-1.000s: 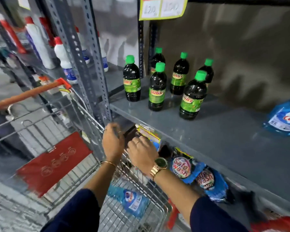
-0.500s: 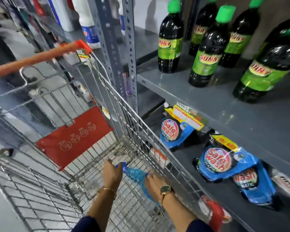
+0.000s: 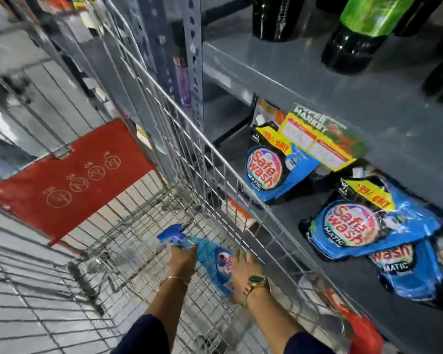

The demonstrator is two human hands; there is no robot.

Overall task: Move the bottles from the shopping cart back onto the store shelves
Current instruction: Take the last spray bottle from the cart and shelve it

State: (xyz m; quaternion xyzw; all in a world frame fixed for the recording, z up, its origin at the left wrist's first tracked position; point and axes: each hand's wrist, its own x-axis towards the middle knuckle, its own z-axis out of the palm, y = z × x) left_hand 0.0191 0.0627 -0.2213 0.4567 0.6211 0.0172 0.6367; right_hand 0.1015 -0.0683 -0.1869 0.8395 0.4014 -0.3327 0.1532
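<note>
A blue spray bottle (image 3: 210,256) lies on its side in the bottom of the wire shopping cart (image 3: 200,139), nozzle pointing away from me. My left hand (image 3: 182,261) is closed around its neck just behind the nozzle. My right hand (image 3: 246,272), with a gold watch on the wrist, grips the bottle's body near its base. Both arms reach down inside the cart. On the grey shelf (image 3: 304,98) above and to the right stand dark bottles with green labels (image 3: 356,39), cut off by the top of the view.
The cart's right wire wall runs close along the shelf front. A red child-seat flap (image 3: 69,180) hangs at the cart's far end. Blue Safe Wash pouches (image 3: 269,169) lie on the lower shelf. A perforated steel upright (image 3: 192,60) stands beside the cart.
Both hands dropped from the cart rim to its floor and closed on the blue bottle. My view tilted down and nearer, so the upper shelf bottles slid up out of frame.
</note>
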